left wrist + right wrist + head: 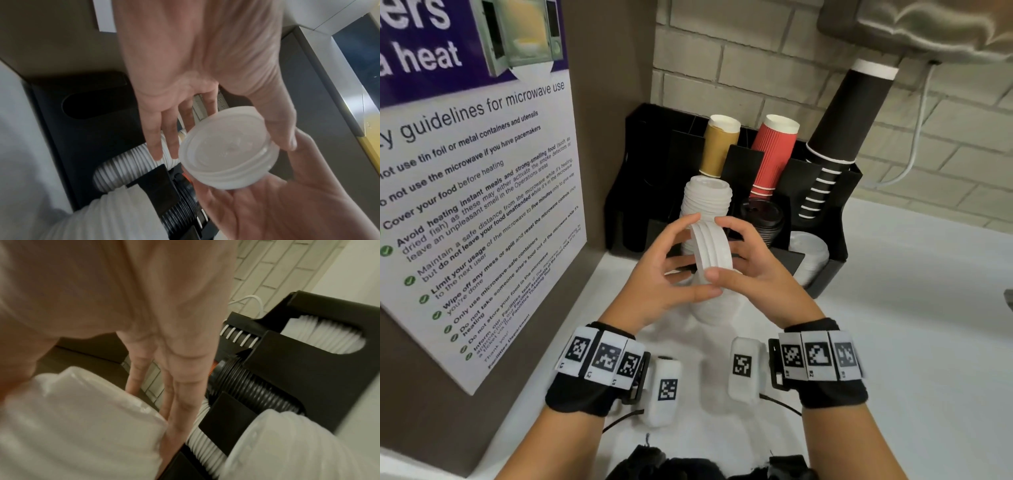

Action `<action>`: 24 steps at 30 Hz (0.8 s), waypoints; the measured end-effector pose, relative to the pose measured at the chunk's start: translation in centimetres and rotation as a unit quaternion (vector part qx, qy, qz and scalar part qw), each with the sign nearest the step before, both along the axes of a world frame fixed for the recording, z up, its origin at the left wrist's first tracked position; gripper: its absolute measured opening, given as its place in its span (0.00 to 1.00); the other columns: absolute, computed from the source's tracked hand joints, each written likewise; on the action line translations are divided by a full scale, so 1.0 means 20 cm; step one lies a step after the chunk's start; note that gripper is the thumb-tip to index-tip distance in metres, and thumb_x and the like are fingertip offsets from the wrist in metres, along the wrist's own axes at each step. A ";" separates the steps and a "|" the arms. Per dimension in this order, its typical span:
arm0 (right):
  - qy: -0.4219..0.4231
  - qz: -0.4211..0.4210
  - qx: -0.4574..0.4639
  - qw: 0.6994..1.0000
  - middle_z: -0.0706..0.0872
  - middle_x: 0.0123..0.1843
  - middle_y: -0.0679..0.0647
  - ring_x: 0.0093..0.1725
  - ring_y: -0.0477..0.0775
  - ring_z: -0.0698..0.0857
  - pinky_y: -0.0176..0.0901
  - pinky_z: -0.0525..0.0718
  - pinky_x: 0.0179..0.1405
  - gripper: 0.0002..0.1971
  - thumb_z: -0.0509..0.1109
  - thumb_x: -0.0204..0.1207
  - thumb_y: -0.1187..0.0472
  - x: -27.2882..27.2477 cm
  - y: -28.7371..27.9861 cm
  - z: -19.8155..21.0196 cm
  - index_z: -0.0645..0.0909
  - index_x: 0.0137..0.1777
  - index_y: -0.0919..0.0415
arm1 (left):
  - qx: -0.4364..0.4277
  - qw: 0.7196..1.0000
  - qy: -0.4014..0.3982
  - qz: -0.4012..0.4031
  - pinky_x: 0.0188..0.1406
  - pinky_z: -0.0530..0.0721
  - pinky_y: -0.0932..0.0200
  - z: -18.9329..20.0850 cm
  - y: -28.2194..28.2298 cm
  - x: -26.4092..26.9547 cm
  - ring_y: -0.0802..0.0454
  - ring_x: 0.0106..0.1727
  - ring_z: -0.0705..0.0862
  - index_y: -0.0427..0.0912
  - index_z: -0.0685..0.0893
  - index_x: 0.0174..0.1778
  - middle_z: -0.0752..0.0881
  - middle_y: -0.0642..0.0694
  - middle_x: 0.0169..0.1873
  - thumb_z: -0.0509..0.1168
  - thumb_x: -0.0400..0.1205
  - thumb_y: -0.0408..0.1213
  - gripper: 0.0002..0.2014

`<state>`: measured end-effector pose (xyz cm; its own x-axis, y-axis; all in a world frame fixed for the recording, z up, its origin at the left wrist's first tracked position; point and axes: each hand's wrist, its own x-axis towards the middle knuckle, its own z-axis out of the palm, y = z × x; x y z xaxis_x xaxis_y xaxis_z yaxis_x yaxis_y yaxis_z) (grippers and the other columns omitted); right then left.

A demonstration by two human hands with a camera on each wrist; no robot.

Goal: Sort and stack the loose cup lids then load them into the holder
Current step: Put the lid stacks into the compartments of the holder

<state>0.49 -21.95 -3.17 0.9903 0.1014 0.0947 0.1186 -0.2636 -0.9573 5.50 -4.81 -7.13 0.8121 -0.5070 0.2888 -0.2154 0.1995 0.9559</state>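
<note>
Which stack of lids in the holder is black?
The black lid stack in the middle front slot, between two white stacks, below the red cups.

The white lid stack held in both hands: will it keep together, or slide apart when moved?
The lids look nested, so they probably hold together. Thin, smooth plastic suggests light and slippery. The left hand and right hand grip only the rims, so squeezing could flex them.

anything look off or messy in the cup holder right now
Mostly tidy. The black cup stack in the black holder leans right, its top up against the overhead fixture. The white lid stack rises well above its slot. Both hands hold a small stack of white lids.
</note>
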 end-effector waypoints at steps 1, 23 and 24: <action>0.001 0.002 0.004 1.000 0.84 0.63 0.54 0.63 0.52 0.85 0.59 0.80 0.68 0.34 0.79 0.66 0.51 -0.01 -0.01 -0.01 0.69 0.72 0.36 | 0.000 1.000 0.002 -0.006 0.59 0.87 0.50 0.00 0.01 0.00 0.51 0.66 0.83 0.65 0.71 0.74 0.75 0.50 0.72 0.83 0.60 0.44 0.46; -0.077 -0.025 -0.002 0.997 0.81 0.62 0.44 0.58 0.47 0.85 0.46 0.88 0.48 0.32 0.78 0.65 0.60 -0.03 -0.04 -0.01 0.73 0.69 0.44 | 0.013 1.000 -0.007 -0.003 0.60 0.85 0.58 0.01 0.02 0.00 0.59 0.69 0.80 0.72 0.65 0.75 0.73 0.59 0.74 0.86 0.60 0.44 0.51; -0.088 -0.040 -0.001 0.995 0.80 0.63 0.46 0.58 0.47 0.85 0.46 0.88 0.46 0.32 0.78 0.65 0.61 -0.03 -0.06 0.00 0.73 0.69 0.45 | 0.011 1.000 -0.003 0.015 0.61 0.84 0.60 0.01 0.03 0.01 0.61 0.68 0.80 0.74 0.64 0.74 0.74 0.61 0.74 0.84 0.60 0.46 0.51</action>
